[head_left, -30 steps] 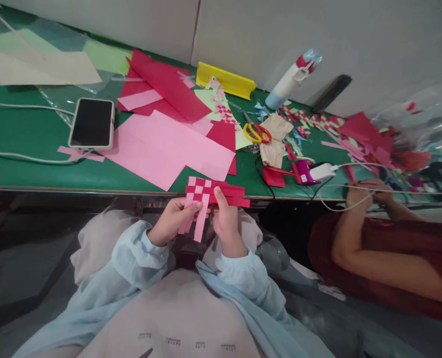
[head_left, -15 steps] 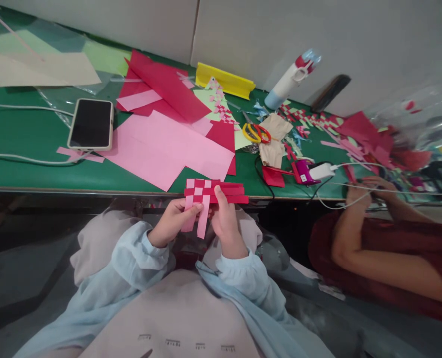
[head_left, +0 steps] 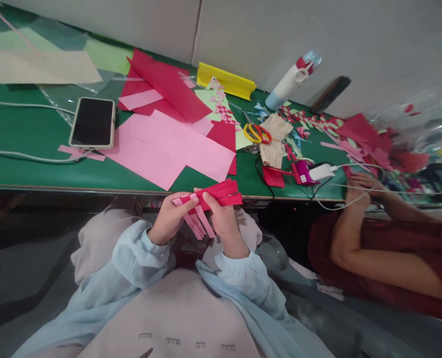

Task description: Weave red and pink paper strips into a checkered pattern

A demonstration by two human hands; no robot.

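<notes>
Between my hands, just off the table's near edge, is a piece of woven paper strips (head_left: 221,193) in red and pink. Its red strips stick out to the right, and loose pink ends hang down. My left hand (head_left: 170,216) is closed on the woven left end, thumb on top. My right hand (head_left: 223,221) pinches the red strips near the middle, its thumb close to the left one. The fingers underneath are hidden by the paper and the hands. Sheets of pink paper (head_left: 161,149) lie on the table just beyond.
The green table (head_left: 27,174) also bears a phone (head_left: 93,123) with cables, red paper (head_left: 168,84), scissors (head_left: 257,133), a yellow holder (head_left: 226,81), a bottle (head_left: 290,82) and a purple plug adapter (head_left: 303,171). On the right, another person's hands (head_left: 363,189) are at the table edge.
The woven piece has turned so its red strips slant up to the right and its checkered face is now tilted and partly covered. Both hands have shifted their grip, thumbs closer together.
</notes>
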